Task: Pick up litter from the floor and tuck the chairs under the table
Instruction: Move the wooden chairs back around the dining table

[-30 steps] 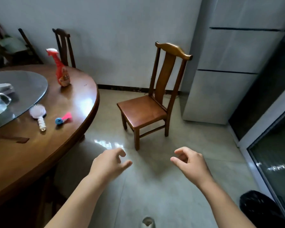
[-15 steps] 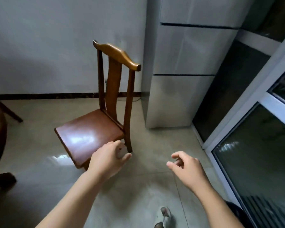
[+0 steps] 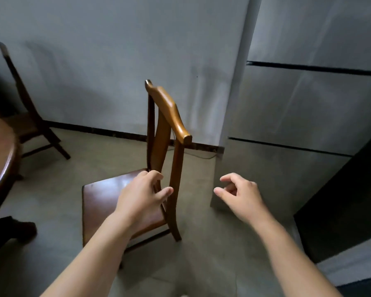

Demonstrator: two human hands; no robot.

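Note:
A wooden chair [image 3: 107, 196] stands on the tiled floor straight ahead, seen from its right side, with its curved top rail [image 3: 168, 110] at mid-frame. My left hand [image 3: 144, 194] hovers over the rear of the seat, just short of the back posts, fingers loosely curled and holding nothing. My right hand [image 3: 240, 194] floats to the right of the chair, apart from it, also loosely curled and empty. The round wooden table [image 3: 0, 159] shows only its edge at the far left. No litter is in view.
A second wooden chair [image 3: 24, 116] stands by the table at the back left. A tall grey fridge [image 3: 287, 125] rises close to the chair's right. A dark glass door [image 3: 341, 200] fills the right edge. A thin cable [image 3: 201, 156] lies along the skirting.
The view has closed in on the chair and swung right, leaving only the table's edge in sight. Both hands have come near the chair's back; the left now hovers over the seat.

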